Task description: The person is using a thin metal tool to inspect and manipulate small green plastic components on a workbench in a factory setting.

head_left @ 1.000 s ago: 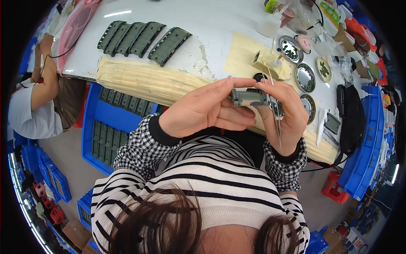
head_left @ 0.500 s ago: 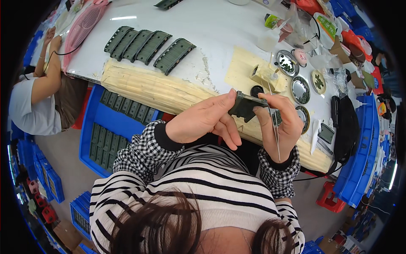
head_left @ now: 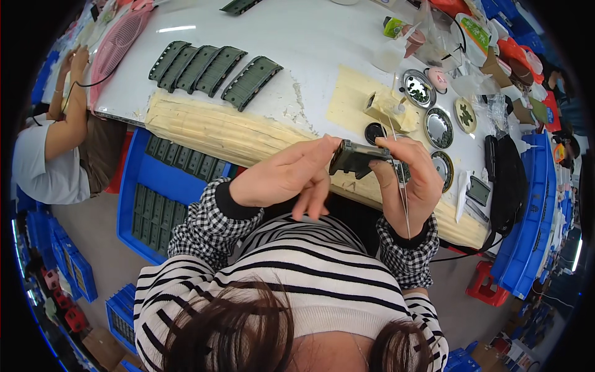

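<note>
A dark green ribbed plastic part (head_left: 358, 160) is held up in front of me, tilted, above the table's front edge. My left hand (head_left: 282, 175) pinches its left end with the fingertips, while the lower fingers hang loosely below. At the other end, my right hand (head_left: 412, 177) grips the part between thumb and forefinger. A pair of thin metal tweezers (head_left: 406, 208) also sits in the right hand, its tips pointing away from me. Beyond the part lie a small round black dish (head_left: 374, 132) and a yellowish block (head_left: 392, 113).
Several curved green panels (head_left: 201, 67) lie on the white table. Round metal dishes (head_left: 439, 129) with small dark pieces stand at the right. A blue bin (head_left: 127, 214) holding more panels is at lower left. A person (head_left: 54, 152) sits to the left.
My left hand has shifted a little to the left and its lower fingers have curled in. The green part has turned slightly and moved left. My right hand keeps its grip.
</note>
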Motion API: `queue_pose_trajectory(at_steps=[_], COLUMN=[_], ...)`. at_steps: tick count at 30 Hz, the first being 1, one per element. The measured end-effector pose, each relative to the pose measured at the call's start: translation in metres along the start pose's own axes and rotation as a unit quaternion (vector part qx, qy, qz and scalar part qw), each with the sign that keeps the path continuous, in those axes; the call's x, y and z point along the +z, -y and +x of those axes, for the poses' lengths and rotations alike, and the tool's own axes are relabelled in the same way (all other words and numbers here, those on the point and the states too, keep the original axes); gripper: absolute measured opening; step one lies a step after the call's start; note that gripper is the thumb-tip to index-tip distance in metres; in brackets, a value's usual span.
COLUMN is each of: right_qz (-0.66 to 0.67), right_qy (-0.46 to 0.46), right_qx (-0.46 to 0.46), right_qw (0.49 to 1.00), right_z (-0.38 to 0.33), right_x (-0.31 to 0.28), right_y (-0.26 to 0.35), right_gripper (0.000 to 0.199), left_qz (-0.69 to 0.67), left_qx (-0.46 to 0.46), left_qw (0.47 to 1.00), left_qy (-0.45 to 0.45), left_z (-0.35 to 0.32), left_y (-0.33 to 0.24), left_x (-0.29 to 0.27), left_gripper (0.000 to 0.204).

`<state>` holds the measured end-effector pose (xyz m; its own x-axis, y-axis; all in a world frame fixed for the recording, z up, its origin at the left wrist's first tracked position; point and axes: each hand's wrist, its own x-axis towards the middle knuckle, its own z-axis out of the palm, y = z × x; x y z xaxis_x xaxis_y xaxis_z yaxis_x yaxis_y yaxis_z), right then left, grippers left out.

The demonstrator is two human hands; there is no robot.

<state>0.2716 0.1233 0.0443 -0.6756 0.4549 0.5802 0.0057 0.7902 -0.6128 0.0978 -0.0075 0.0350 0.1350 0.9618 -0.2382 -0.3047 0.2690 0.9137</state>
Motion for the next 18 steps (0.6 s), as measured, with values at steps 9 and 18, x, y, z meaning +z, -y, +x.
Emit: queue_pose_trajectory(at_steps=[9,18], right_qz=[0.053,0.065], right_qy=[0.008,-0.013], right_qx=[0.003,0.034], right_qw=[0.999,0.997], right_z=[-0.007,-0.018], right_x=[0.000,-0.021], right_y=[0.007,0.018], right_gripper=[0.032,0.043], left_qz=[0.237,0.311], left_qx=[0.350,0.306], left_qw=[0.898,0.872], left_qy=[-0.127,-0.224], left_z=[0.010,0.007], left_y=[0.020,0.019], left_x=[0.007,0.011], left_gripper=[0.054,0.034])
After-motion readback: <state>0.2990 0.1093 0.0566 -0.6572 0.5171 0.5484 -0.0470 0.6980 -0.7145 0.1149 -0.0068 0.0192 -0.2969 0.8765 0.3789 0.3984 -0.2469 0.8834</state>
